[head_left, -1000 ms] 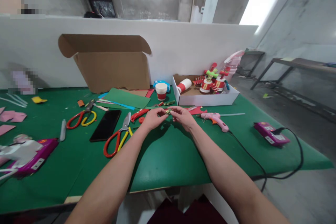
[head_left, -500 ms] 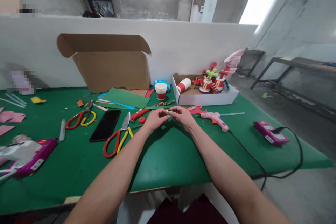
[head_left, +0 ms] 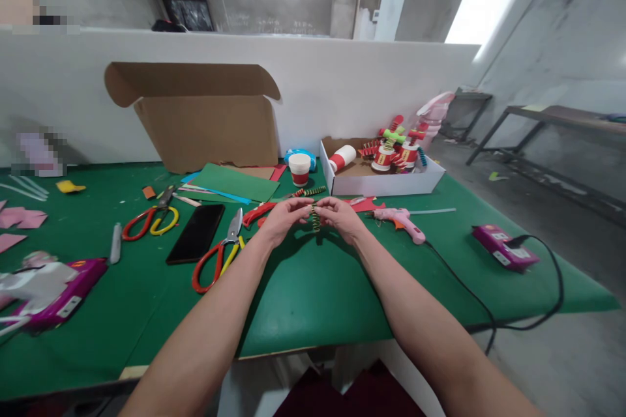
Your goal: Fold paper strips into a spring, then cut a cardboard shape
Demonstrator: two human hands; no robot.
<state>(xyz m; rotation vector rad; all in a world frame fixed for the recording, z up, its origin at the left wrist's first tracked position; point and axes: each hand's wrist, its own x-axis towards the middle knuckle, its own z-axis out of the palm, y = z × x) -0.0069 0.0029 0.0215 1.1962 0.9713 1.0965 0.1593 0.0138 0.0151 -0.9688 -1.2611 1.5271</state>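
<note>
L hand [head_left: 288,218]: fingertips pinched on top end of paper spring.
R hand [head_left: 341,218]: fingertips on same end, just beside L's; the two hands nearly meet.
Paper spring [head_left: 315,220]: dk green + yellow, folded, btwn both hands, hangs approx. upright fr. fingertips; can't tell if low end touches table [head_left: 313,306].
Other spring [head_left: 315,191]: similar, lies behind hands, nr cup.
Cup [head_left: 299,172]: white w/ red band, upright, just in front of blue pack [head_left: 312,161].
White box [head_left: 391,185]: back R; holds tipped red/white cup [head_left: 343,159] + cup figures [head_left: 384,158] w/ red & green parts.
Glue gun [head_left: 401,218]: pink, on its side, R of R hand; black cord runs off table edge.
Scissors [head_left: 235,225]: red/yellow handles, nr L forearm.
Phone [head_left: 195,234]: dark screen, just L of scissors.
Green paper [head_left: 237,182]: on stack in front of brown box [head_left: 210,133].
</note>
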